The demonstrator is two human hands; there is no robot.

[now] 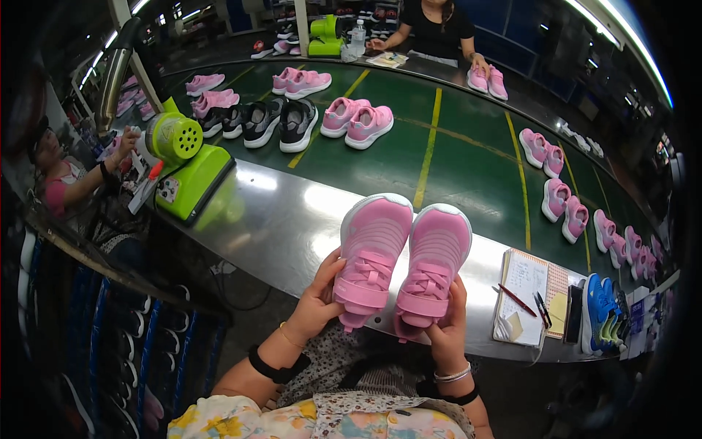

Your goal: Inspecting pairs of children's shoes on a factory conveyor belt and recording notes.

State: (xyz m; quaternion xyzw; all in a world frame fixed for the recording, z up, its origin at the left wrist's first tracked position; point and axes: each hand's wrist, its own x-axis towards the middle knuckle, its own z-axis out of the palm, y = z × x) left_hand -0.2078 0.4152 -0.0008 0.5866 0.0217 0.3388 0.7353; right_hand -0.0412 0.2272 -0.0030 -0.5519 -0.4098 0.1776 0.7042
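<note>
Close by, the left hand [316, 296] and right hand [447, 333] each hold one of a pair of pink shoes [373, 252], raised over the near edge of a shiny metal tabletop [292, 241]. There, an open notebook [528, 274] lies to the right; a lime-green machine [194, 175] stands left. Beyond, a green belt [468, 175] striped yellow carries black shoes [297, 124] and other pink shoes [369, 128]. Across it is a co-worker [437, 29]; a tube light [640, 40] glows overhead.

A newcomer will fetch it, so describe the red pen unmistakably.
Find the shiny metal ledge along the near side of the green belt. On it, to the right of the right hand, lies a notebook with a written page. The red pen slants across that page; the pens beside it are black.
</note>
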